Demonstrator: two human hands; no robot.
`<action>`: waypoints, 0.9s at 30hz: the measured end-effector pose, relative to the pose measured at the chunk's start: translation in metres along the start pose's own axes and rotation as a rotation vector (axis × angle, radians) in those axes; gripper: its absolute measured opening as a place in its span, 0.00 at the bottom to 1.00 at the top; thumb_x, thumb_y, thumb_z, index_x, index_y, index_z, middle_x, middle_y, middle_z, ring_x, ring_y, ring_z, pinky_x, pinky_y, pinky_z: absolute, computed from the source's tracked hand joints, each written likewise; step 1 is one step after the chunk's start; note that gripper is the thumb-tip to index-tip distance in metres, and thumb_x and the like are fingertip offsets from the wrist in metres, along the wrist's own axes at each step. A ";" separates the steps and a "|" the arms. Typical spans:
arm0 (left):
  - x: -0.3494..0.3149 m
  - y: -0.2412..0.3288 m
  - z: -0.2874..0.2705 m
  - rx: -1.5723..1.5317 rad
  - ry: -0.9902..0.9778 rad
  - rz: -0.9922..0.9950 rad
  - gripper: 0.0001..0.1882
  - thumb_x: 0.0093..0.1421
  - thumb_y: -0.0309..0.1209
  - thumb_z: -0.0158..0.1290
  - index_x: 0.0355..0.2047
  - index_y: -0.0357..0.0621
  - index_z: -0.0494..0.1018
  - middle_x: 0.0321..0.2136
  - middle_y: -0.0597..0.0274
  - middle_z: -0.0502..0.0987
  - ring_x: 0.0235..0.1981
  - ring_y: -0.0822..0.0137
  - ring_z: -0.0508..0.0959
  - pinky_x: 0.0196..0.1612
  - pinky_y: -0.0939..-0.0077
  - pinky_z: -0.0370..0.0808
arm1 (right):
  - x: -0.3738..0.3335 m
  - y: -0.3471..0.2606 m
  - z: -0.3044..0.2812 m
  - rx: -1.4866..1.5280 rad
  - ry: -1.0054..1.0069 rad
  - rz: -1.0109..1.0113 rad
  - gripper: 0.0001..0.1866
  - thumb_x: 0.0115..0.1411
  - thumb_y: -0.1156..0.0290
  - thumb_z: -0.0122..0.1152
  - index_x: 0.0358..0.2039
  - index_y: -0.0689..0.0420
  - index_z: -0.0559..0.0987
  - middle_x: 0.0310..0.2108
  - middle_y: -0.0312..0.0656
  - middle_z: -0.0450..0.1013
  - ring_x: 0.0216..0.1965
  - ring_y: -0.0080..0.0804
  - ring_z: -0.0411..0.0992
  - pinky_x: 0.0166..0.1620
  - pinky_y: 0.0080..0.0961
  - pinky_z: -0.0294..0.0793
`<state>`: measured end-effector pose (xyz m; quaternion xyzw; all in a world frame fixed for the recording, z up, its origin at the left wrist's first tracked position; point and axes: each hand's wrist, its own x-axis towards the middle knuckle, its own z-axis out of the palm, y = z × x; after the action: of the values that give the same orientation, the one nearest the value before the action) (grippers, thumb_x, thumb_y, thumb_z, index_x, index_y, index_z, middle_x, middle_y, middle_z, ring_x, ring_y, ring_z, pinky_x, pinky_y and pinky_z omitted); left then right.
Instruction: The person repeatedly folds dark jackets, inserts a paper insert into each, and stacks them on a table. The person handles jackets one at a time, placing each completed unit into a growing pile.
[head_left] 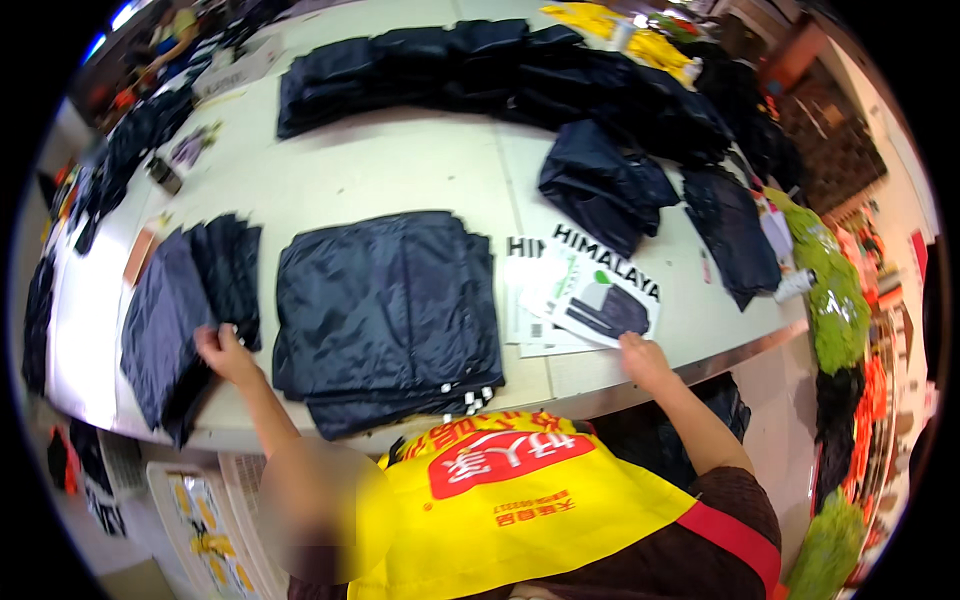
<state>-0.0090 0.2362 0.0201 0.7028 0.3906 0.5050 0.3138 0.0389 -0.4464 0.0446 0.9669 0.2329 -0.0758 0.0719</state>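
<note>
1. Fingers of our left hand [222,350] lie spread flat on the fanned stack of dark fabric pieces [185,310], lower left, gripping nothing.
2. Our right hand [642,358] rests open-fingered at the edge of the printed insert cards [585,300], lower right of centre.
3. Between them: folded navy garment pile [388,315]. We judge we are gathering a piece and a card; each needs separating singly.
4. Pale worktable [400,165]; unfolded dark garments [520,75] heaped across the top.

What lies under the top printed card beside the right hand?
Under the top printed card lie more white cards, fanned on the table. Their prints are mostly covered. The right hand touches the pile's edge.
</note>
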 end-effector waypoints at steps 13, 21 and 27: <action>-0.220 0.109 0.057 0.097 -0.718 0.504 0.10 0.46 0.33 0.61 0.29 0.43 0.78 0.42 0.50 0.74 0.46 0.51 0.71 0.49 0.62 0.66 | -0.001 0.019 0.006 0.177 0.389 0.039 0.03 0.51 0.74 0.50 0.22 0.53 0.71 0.20 0.42 0.71 0.23 0.41 0.73 0.24 0.35 0.71; -0.206 0.085 0.058 0.017 -0.775 0.568 0.08 0.50 0.28 0.55 0.32 0.44 0.77 0.39 0.56 0.75 0.43 0.53 0.72 0.47 0.63 0.67 | 0.046 -0.014 -0.090 0.705 0.866 0.069 0.04 0.57 0.76 0.55 0.34 0.58 0.76 0.24 0.41 0.72 0.22 0.26 0.68 0.28 0.20 0.68; -0.214 0.117 0.049 0.224 -0.760 0.462 0.11 0.48 0.32 0.57 0.33 0.45 0.75 0.40 0.56 0.73 0.46 0.53 0.70 0.49 0.64 0.66 | 0.108 -0.038 -0.061 1.319 0.536 0.070 0.08 0.59 0.71 0.55 0.34 0.62 0.74 0.25 0.32 0.69 0.28 0.16 0.63 0.33 0.17 0.65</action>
<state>0.0251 -0.0098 0.0037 0.9365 0.1330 0.2226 0.2362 0.1237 -0.3549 0.0813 0.8010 0.1171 0.0416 -0.5856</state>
